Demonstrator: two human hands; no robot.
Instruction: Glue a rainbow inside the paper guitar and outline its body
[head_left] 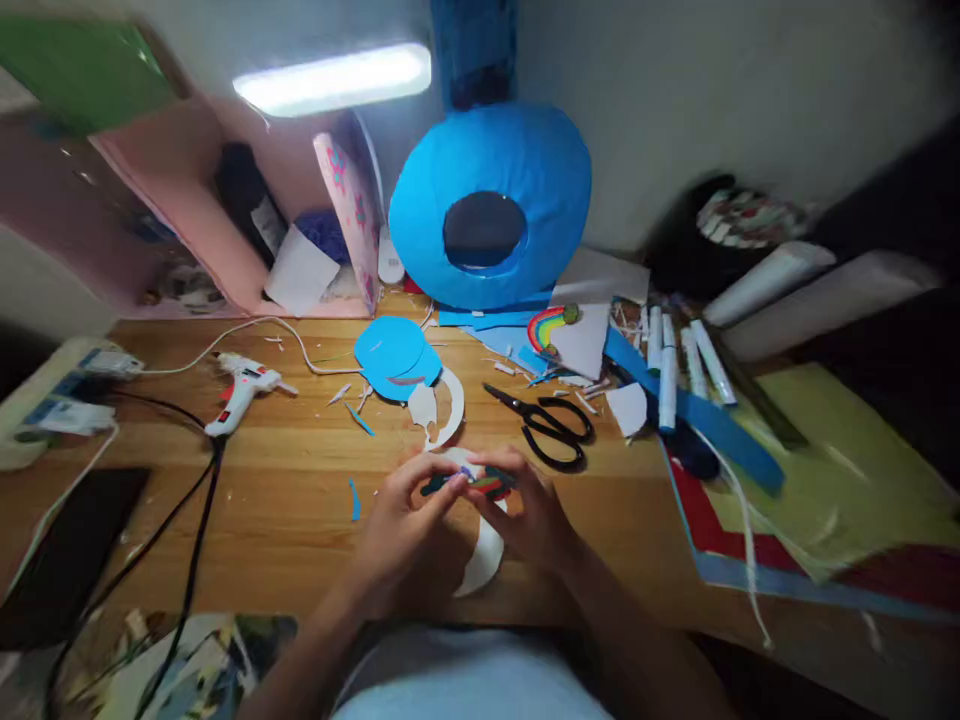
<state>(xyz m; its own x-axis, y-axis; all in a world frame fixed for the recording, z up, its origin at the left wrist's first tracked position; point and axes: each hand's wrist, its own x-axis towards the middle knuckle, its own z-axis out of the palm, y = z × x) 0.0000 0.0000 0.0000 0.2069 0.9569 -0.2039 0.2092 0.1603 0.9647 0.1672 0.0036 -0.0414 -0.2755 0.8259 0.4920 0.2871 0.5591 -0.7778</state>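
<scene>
My left hand (409,510) and my right hand (532,510) meet above the near middle of the desk, each pinching a small multicoloured piece (491,484) between them. Red, orange and dark green show on it; fingers cover the rest, so its exact kind is unclear. Below my right hand lies a white paper crescent (484,555). Just beyond my fingers are a curved white paper strip (454,405) and round blue paper cutouts (397,360). To the right, black-handled scissors (555,425) lie with their handles spread.
A white glue gun (244,390) with cords rests at left. At the back stands a large blue ring (420,210) beside a rainbow cutout (544,328). White markers (667,375) and coloured sheets (840,470) occupy the right. Paper scraps (355,500) dot the wooden desk (300,530).
</scene>
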